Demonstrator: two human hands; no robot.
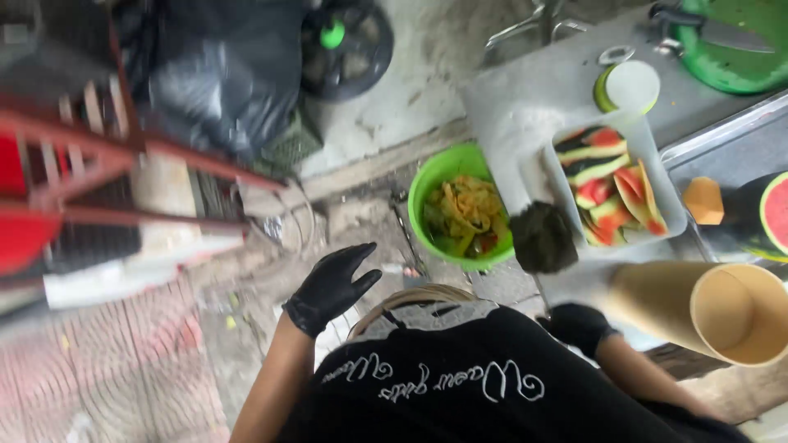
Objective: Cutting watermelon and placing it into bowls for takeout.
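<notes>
Down in the lower middle of the frame my left hand (332, 287), in a black rubbery glove, hangs over the rough ground with the fingers spread wide and holds nothing. My right hand (579, 326), gloved in the same black, sits at the lower right beside a stack of tan paper cups (698, 308); the stack lies on its side with the round mouth open toward the right edge. Whether this hand grips the cups I cannot tell, because my black shirt (484, 385) covers part of it.

Just above my hands, in the centre, stands a round green plastic bucket (435, 176) filled with wet fruit peels. To its right, on the grey desk (525, 90), a clear rectangular tray (669, 201) carries curved strips of watermelon rind, green and red. A dark, rough lump (542, 238) lies between bucket and tray. At the right edge there is a cut watermelon (771, 217) with red flesh, and in the upper right a green round board (726, 70) bears a knife (714, 29). A shiny black plastic bag (222, 74) fills the upper left.
</notes>
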